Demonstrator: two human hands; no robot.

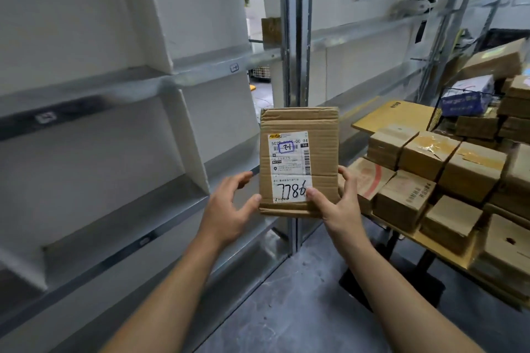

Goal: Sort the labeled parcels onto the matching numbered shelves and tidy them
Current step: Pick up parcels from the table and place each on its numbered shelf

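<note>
A flat brown cardboard parcel [321,123] is held upright in front of me, its white label facing me with "7786" handwritten at the bottom and a mark circled in blue higher up. My right hand [337,203] grips its lower right corner, thumb on the label and fingers behind. My left hand [229,206] touches the lower left edge, its thumb against the corner and its fingers spread loosely. Grey metal shelves [120,89] with small tags on their front rails fill the left side.
A table [447,255] at the right carries several stacked cardboard boxes [424,157] and a blue-and-white package [467,94]. A metal upright [295,37] stands behind the parcel. More racking runs along the back wall. Grey concrete floor [301,309] lies below.
</note>
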